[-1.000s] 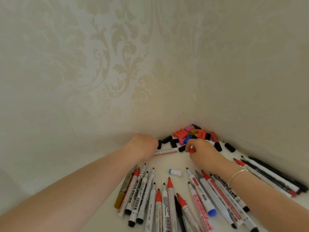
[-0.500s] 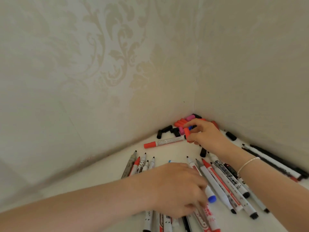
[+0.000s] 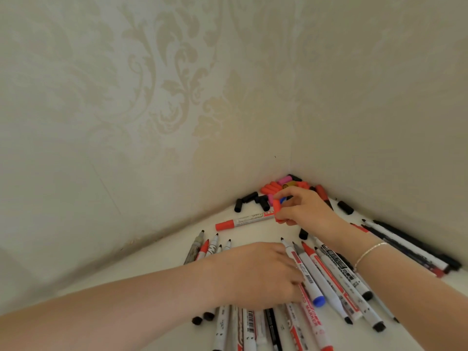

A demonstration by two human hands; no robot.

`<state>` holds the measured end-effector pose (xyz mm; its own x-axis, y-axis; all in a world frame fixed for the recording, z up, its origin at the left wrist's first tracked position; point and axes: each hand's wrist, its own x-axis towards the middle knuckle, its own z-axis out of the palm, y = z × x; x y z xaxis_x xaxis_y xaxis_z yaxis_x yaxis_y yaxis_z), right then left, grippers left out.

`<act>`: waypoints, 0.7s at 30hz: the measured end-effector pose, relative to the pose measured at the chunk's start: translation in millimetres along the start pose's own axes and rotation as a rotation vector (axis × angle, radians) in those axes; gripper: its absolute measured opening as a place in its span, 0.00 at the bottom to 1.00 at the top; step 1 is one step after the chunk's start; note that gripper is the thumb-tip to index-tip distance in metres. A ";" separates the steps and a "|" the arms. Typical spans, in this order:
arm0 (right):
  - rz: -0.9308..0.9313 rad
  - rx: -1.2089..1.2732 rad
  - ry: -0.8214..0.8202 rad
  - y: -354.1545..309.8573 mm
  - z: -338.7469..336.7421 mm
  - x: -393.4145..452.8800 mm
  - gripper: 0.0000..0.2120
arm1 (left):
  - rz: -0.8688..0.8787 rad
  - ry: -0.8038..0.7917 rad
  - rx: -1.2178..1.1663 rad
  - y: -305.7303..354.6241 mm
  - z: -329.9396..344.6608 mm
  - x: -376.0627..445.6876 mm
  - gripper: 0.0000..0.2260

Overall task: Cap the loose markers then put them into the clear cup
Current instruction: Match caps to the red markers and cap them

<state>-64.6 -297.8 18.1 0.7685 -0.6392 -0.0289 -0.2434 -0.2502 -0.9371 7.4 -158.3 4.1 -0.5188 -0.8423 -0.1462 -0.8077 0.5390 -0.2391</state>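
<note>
since half a second ago our right hand (image 3: 307,207) has drawn slightly back from the cap heap (image 3: 281,188), and our left hand (image 3: 260,274) has stayed low over the fan of markers. item one: red cap (image 3: 276,211), short smooth plastic cylinder, pinched upright between right thumb and fingers. item two: capped red marker (image 3: 244,221), white printed barrel, lying alone near the corner, the only finished piece we can see. item three: uncapped markers (image 3: 326,282), slim round barrels, felt tips bare, many spread over the white tabletop (image 3: 157,259); left fingers curl down onto them, but we cannot tell whether one is gripped. the clear cup is not in view (perhaps off frame). we judge the task barely begun: nearly all capping and every transfer remain.
</note>
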 end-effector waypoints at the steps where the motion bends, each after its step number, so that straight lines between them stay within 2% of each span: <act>1: 0.003 0.001 -0.002 0.2 0.0 -0.3 0.14 | 0.052 0.096 0.014 -2.0 -6.3 -1.7 0.03; 3: 0.011 0.026 0.006 1.2 -0.6 -0.6 0.14 | 0.033 0.158 0.026 -5.9 -12.1 -9.6 0.05; 7: 0.009 0.143 0.109 3.5 -4.7 1.8 0.15 | -0.259 0.249 -0.102 -17.2 -16.3 -16.8 0.11; 9: -0.003 0.259 0.199 3.4 -8.6 3.5 0.15 | -0.490 0.309 -0.413 -21.9 -20.1 -21.8 0.10; 11: 0.009 0.367 0.268 2.5 -12.5 4.2 0.14 | -0.714 0.336 -0.904 -23.4 -23.6 -23.8 0.09; 13: 0.040 0.493 0.277 0.6 -14.4 3.6 0.13 | -0.856 0.436 -1.287 -25.1 -27.3 -22.9 0.10; 14: 0.054 0.556 0.263 -1.0 -14.5 2.7 0.13 | -0.903 0.473 -1.404 -26.7 -28.8 -23.0 0.08; 16: 0.072 0.642 0.234 -4.3 -13.6 1.4 0.13 | -0.975 0.508 -1.508 -30.1 -30.6 -23.5 0.02; 21: 0.071 0.765 0.269 -7.3 -11.3 1.2 0.10 | -1.030 0.531 -1.665 -33.2 -34.6 -22.4 0.08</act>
<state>-68.7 -305.0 28.8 0.5739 -0.8123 -0.1042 0.2602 0.3016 -0.9173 36.1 -157.1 48.5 0.4460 -0.8605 -0.2462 -0.0581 -0.3023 0.9514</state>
